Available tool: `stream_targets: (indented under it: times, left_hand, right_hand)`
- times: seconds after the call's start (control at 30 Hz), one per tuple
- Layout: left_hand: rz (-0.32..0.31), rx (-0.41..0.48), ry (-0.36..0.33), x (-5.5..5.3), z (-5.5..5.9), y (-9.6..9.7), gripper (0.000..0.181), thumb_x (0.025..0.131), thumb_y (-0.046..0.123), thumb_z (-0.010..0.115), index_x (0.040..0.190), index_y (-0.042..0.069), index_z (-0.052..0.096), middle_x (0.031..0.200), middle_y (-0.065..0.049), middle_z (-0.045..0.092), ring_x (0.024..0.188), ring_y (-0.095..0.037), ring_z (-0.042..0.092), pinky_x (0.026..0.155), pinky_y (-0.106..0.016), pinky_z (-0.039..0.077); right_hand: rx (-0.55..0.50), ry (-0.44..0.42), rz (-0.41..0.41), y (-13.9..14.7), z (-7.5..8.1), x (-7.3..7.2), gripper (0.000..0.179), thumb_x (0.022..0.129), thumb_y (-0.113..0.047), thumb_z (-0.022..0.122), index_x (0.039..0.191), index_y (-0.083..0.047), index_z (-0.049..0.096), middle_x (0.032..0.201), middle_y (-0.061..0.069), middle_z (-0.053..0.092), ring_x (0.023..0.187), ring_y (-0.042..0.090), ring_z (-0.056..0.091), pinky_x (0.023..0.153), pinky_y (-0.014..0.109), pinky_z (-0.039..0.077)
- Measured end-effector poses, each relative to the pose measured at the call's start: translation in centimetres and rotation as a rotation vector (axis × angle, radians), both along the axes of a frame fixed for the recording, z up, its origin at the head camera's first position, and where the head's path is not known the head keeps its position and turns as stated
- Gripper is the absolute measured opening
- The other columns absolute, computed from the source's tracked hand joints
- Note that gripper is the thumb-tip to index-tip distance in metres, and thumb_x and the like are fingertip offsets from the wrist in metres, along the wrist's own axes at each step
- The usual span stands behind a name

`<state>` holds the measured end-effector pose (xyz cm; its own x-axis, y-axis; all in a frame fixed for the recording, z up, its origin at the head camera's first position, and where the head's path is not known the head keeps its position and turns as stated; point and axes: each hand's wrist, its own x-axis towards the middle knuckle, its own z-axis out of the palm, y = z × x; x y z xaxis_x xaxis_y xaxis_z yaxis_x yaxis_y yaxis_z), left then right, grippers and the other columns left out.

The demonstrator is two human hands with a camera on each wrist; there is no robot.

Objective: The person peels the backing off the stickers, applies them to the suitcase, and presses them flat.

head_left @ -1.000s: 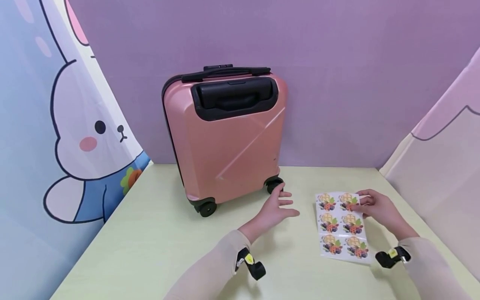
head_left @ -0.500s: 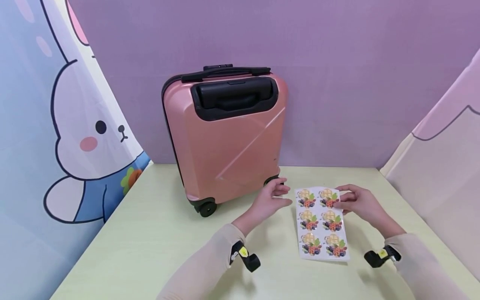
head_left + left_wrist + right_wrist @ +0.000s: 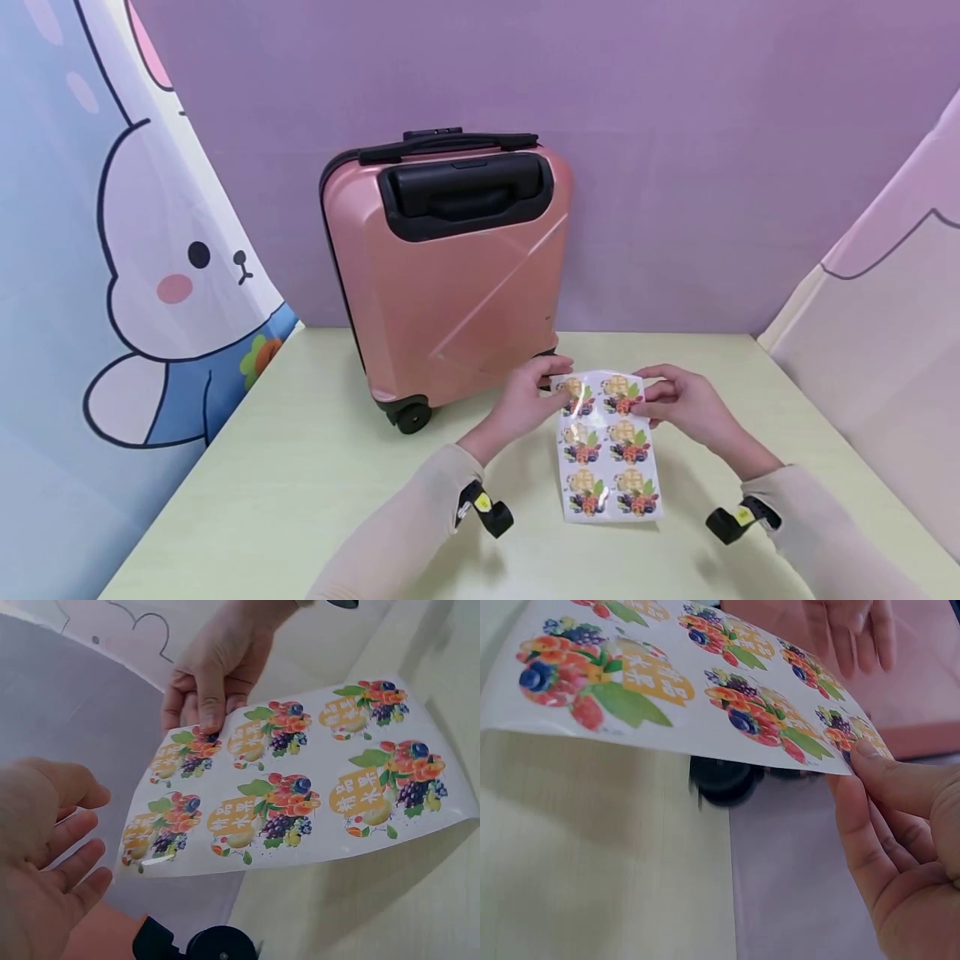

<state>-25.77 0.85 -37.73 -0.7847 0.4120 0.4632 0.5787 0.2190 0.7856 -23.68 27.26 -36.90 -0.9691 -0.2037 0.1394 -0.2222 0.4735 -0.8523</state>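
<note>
A white sheet of fruit stickers [image 3: 601,454] is held up above the table, tilted and slightly bent, with printed fruit designs in two columns. My right hand [image 3: 686,404] pinches its upper right corner; the thumb lies on the printed face in the right wrist view, and fingers are behind. My left hand [image 3: 525,400] is at the sheet's upper left edge. In the left wrist view, the left hand's fingers [image 3: 71,847] are spread and loosely bent, with a small gap between them and the sheet [image 3: 281,859].
A pink hard-shell suitcase [image 3: 465,308] stands upright behind the hands, its black wheel [image 3: 413,417] on the pale table [image 3: 285,500]. A purple backdrop [image 3: 675,167] rises at the back. Printed rabbit cloth [image 3: 165,250] hangs at the left, and a pale cloth [image 3: 885,333] at the right.
My right hand has carried the sticker sheet leftward and lifted it, bringing its left edge up to my left hand. The left hand has shifted slightly left. The suitcase stays put.
</note>
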Motion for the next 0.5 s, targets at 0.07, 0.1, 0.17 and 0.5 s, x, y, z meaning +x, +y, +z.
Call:
stream_targets:
  times: [0.07,0.1,0.17,0.5]
  left_hand:
    - [0.025,-0.073,0.084,0.1,0.1,-0.1,0.039,0.091,0.002,0.067,0.129,-0.003,0.061,0.124,-0.015,0.065,0.116,-0.028,0.061,0.096,-0.032,0.05]
    - [0.038,-0.109,0.129,0.2,0.2,-0.1,0.039,0.091,0.003,0.068,0.128,-0.003,0.062,0.124,-0.014,0.065,0.116,-0.027,0.061,0.096,-0.031,0.05]
    - [0.069,-0.185,0.21,0.2,0.2,-0.1,0.038,0.091,0.006,0.069,0.128,-0.001,0.063,0.124,-0.013,0.065,0.116,-0.024,0.06,0.096,-0.028,0.05]
    - [0.21,-0.501,0.672,0.7,0.7,0.2,0.036,0.093,0.02,0.071,0.125,0.005,0.066,0.117,-0.005,0.067,0.111,-0.02,0.06,0.1,-0.031,0.045]
  right_hand:
    - [-0.007,0.005,0.009,-0.6,0.1,0.1,0.049,0.087,0.001,0.073,0.13,0.012,0.051,0.088,0.012,0.071,0.07,0.021,0.069,0.064,0.037,0.059]
    - [-0.012,0.007,0.013,-0.9,0.1,0.2,0.049,0.087,0.001,0.073,0.13,0.012,0.051,0.088,0.012,0.071,0.07,0.021,0.069,0.064,0.038,0.059]
    - [-0.017,0.008,0.021,-1.5,0.2,0.2,0.049,0.087,0.001,0.074,0.129,0.011,0.052,0.089,0.013,0.072,0.071,0.021,0.069,0.064,0.038,0.059]
    - [-0.058,0.03,0.06,-3.4,0.2,0.5,0.046,0.086,0.001,0.075,0.127,0.008,0.055,0.091,0.015,0.071,0.069,0.02,0.068,0.063,0.037,0.059]
